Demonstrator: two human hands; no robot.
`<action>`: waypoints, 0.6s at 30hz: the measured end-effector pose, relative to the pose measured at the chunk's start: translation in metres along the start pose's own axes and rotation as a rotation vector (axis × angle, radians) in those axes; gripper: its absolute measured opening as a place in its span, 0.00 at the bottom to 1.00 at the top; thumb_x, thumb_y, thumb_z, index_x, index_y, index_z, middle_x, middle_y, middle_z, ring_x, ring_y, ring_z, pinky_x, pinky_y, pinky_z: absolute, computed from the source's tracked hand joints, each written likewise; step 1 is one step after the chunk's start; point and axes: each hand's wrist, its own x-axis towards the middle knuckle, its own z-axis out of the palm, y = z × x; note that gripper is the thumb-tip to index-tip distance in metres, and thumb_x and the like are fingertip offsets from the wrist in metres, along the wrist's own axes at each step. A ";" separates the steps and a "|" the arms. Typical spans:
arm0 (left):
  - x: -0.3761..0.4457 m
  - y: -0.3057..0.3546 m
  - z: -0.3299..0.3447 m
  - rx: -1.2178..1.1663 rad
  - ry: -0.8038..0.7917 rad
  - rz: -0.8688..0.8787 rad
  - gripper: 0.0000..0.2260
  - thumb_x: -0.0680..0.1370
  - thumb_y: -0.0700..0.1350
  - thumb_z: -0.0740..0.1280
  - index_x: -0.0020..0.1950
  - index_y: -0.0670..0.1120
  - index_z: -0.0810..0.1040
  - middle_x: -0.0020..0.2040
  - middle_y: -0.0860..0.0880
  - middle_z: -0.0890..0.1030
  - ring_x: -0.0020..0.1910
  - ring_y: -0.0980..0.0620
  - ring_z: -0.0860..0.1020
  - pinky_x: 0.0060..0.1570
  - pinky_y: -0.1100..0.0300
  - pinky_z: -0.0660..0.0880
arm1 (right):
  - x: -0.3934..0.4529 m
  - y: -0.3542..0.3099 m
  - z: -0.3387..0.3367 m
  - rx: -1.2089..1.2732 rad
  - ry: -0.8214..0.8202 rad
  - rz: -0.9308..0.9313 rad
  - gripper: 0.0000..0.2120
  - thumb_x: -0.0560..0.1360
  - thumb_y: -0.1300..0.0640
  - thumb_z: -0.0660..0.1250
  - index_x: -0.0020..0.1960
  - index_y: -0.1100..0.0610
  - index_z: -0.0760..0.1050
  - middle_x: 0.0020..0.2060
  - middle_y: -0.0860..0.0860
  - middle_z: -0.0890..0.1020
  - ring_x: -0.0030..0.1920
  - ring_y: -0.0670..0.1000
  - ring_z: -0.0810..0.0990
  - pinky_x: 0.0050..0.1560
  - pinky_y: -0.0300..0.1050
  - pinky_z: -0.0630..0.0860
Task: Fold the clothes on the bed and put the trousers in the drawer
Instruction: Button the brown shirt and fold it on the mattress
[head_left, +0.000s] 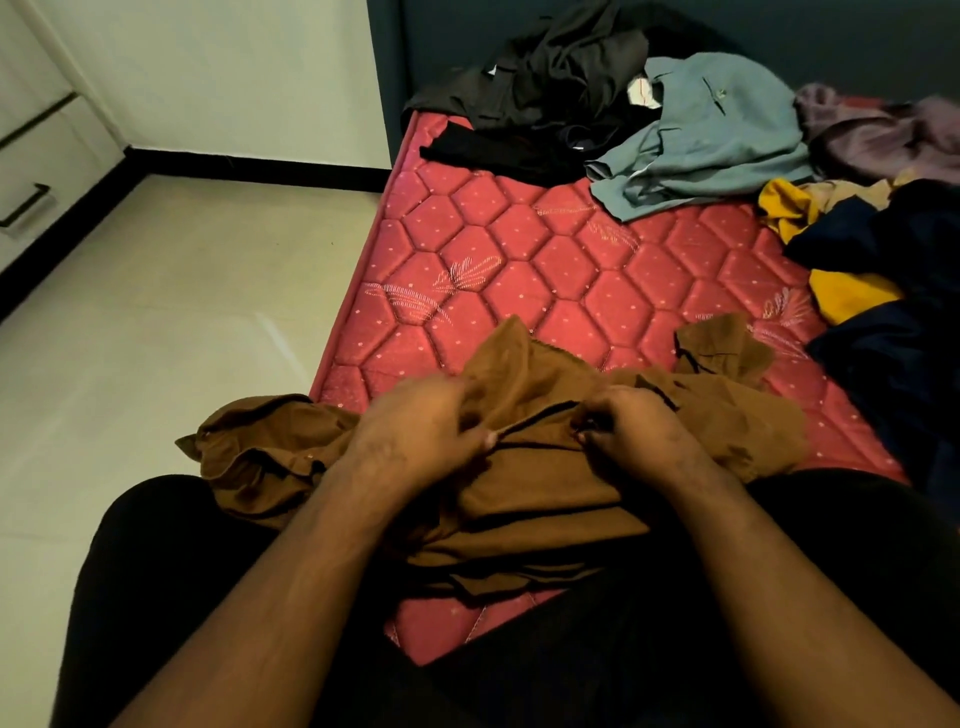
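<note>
A brown garment (540, 483) lies crumpled across the near corner of the red quilted mattress (519, 249) and over my lap. My left hand (421, 426) pinches a fold of it at its upper edge. My right hand (631, 428) grips the same edge a little to the right, fingers curled into the cloth. One end of the garment hangs off the bed's left side. White drawers (31, 171) with black handles stand at the far left.
Unfolded clothes lie at the back of the bed: a black pile (545, 88), a grey-blue shirt (711, 135), a mauve piece (883, 130). A navy and yellow heap (883, 270) fills the right side. Pale tiled floor (171, 322) lies left of the bed.
</note>
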 end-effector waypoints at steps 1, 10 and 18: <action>0.008 0.014 -0.001 -0.122 0.116 0.071 0.19 0.75 0.52 0.70 0.65 0.50 0.77 0.55 0.49 0.79 0.53 0.50 0.77 0.56 0.55 0.75 | 0.002 -0.001 0.001 -0.007 -0.016 0.002 0.08 0.71 0.59 0.71 0.48 0.52 0.84 0.47 0.49 0.83 0.51 0.50 0.80 0.52 0.44 0.75; 0.057 0.037 0.064 -0.049 0.039 -0.179 0.10 0.78 0.43 0.63 0.56 0.41 0.80 0.55 0.40 0.82 0.56 0.40 0.80 0.55 0.51 0.75 | 0.001 0.001 0.004 -0.027 -0.092 -0.030 0.08 0.75 0.53 0.69 0.52 0.50 0.83 0.49 0.49 0.83 0.51 0.50 0.80 0.47 0.39 0.71; 0.053 0.021 0.074 -1.094 0.104 -0.211 0.05 0.77 0.35 0.67 0.46 0.39 0.84 0.38 0.47 0.83 0.35 0.55 0.78 0.39 0.62 0.74 | 0.004 -0.003 -0.001 0.127 0.053 -0.124 0.07 0.77 0.55 0.67 0.47 0.56 0.82 0.40 0.52 0.84 0.42 0.52 0.81 0.44 0.49 0.75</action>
